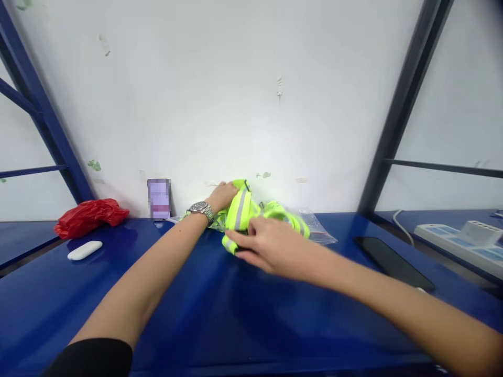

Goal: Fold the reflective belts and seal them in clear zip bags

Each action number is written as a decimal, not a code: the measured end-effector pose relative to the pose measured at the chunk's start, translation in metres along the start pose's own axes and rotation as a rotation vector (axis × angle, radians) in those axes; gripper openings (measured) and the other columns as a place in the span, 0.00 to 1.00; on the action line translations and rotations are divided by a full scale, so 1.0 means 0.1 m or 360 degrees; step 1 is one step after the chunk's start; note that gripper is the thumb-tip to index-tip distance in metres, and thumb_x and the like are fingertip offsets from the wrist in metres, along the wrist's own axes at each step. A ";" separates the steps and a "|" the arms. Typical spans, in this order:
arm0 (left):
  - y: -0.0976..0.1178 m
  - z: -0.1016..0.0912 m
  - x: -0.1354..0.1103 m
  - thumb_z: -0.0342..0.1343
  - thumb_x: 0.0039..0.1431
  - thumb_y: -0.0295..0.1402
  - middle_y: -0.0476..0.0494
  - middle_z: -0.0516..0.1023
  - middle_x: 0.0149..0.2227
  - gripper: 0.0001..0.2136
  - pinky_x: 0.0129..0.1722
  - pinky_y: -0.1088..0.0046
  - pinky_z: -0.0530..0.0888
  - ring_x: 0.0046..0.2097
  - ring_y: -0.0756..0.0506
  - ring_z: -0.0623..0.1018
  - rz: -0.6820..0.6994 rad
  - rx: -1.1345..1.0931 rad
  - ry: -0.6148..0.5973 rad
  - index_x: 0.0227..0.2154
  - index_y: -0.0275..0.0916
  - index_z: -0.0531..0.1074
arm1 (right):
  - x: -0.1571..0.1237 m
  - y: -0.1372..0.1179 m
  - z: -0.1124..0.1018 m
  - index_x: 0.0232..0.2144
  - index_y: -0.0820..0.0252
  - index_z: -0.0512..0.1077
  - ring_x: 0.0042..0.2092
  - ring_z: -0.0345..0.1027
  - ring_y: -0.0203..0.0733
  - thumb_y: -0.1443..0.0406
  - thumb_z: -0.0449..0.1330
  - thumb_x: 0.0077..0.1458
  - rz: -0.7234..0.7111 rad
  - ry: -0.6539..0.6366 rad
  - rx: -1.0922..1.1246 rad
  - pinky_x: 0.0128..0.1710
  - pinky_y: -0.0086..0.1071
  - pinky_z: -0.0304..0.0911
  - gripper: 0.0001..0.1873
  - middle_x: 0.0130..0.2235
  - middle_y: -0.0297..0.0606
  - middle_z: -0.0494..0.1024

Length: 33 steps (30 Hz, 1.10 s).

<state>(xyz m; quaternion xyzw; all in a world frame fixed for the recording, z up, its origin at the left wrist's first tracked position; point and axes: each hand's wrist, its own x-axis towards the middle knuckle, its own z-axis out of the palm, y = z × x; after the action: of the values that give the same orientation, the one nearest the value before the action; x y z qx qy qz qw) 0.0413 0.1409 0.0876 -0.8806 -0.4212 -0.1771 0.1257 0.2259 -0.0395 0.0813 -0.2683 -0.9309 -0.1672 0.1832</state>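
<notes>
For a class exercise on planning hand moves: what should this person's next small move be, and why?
Probably ease the right hand gently away from the left hand: both are at the neon-yellow strapping, which is looped and bunched, so a light pull might straighten it.

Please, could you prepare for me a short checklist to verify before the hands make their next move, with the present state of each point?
1. Left hand at the yellow-green strap: ok, it touches the upper part.
2. Right hand at the strap: ok, its fingers are at the lower part.
3. Firm grip by both hands: cannot tell, the fingertips are partly hidden.
4. Strap laid flat: not ok, it is looped and bunched.
5. Yellow-green material apart from the clear plastic bag: not ok, they overlap in this view.
6. White case apart from both hands: ok, it lies off to the left.
</notes>
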 end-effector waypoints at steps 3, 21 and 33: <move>-0.04 0.09 -0.07 0.52 0.61 0.27 0.38 0.74 0.46 0.08 0.47 0.52 0.70 0.48 0.39 0.74 -0.0084 0.0046 0.0032 0.42 0.36 0.72 | -0.21 -0.02 0.56 0.55 0.58 0.67 0.31 0.67 0.43 0.54 0.55 0.60 0.0070 -0.0245 0.0004 0.30 0.32 0.59 0.23 0.32 0.43 0.72; 0.95 0.39 -1.47 0.39 0.68 0.45 0.36 0.70 0.49 0.18 0.47 0.58 0.68 0.49 0.38 0.72 0.0197 -0.0297 -0.0193 0.50 0.37 0.61 | -0.59 0.18 0.95 0.40 0.59 0.61 0.43 0.60 0.46 0.69 0.57 0.51 0.0442 0.0066 0.0740 0.44 0.41 0.62 0.13 0.41 0.42 0.65; 0.77 0.52 -1.57 0.53 0.61 0.44 0.34 0.65 0.55 0.28 0.56 0.56 0.67 0.57 0.37 0.66 0.0012 -0.0596 -0.0008 0.59 0.38 0.53 | -0.61 0.26 0.89 0.47 0.60 0.62 0.48 0.58 0.49 0.75 0.51 0.48 0.0530 -0.0034 0.0664 0.49 0.45 0.59 0.22 0.46 0.45 0.66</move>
<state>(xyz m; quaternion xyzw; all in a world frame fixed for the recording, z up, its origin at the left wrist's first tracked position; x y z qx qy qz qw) 0.0210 0.0028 -0.0304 -0.8907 -0.3778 -0.2496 -0.0408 0.2663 -0.0085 -0.0178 -0.3759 -0.8901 0.0636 0.2497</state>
